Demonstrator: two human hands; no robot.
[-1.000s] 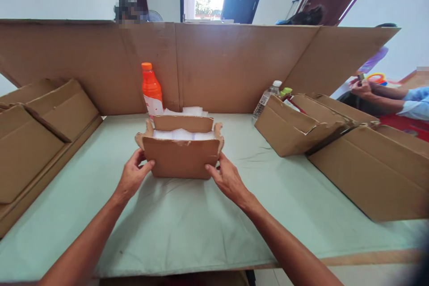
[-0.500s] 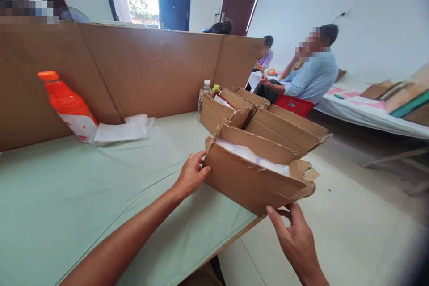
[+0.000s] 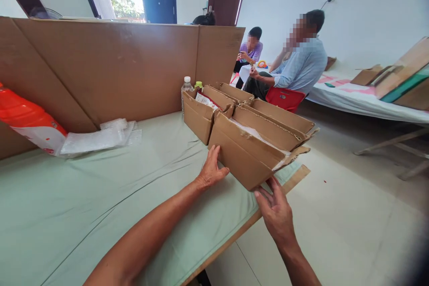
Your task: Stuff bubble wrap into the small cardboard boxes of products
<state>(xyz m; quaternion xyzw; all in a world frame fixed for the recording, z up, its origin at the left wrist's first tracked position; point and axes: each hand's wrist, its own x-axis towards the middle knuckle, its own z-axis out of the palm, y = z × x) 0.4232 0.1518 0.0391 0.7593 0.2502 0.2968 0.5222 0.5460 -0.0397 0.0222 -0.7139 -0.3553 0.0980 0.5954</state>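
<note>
A long open cardboard box (image 3: 244,154) with white plastic film inside stands at the table's right edge, against the other boxes. My left hand (image 3: 212,170) lies against its near side, fingers stretched and thumb apart. At the box's near right lower corner, my right hand (image 3: 275,205) has its thumb toward the front and its fingers round the end, partly hidden by the box. Directly behind is another long cardboard box (image 3: 281,114). A smaller cardboard box (image 3: 197,118), with red and white items in it, sits to the left.
A tall cardboard panel (image 3: 134,71) borders the table (image 3: 110,196). Clear plastic bags (image 3: 94,140) lie by an orange-capped bottle (image 3: 30,120). A clear bottle (image 3: 186,89) stands behind the boxes. Two people sit beyond, one on a red chair (image 3: 284,98), near another table (image 3: 362,103).
The front box has moved back and is now close against the box behind it. Both hands have moved with it. My view has shifted to the right.
</note>
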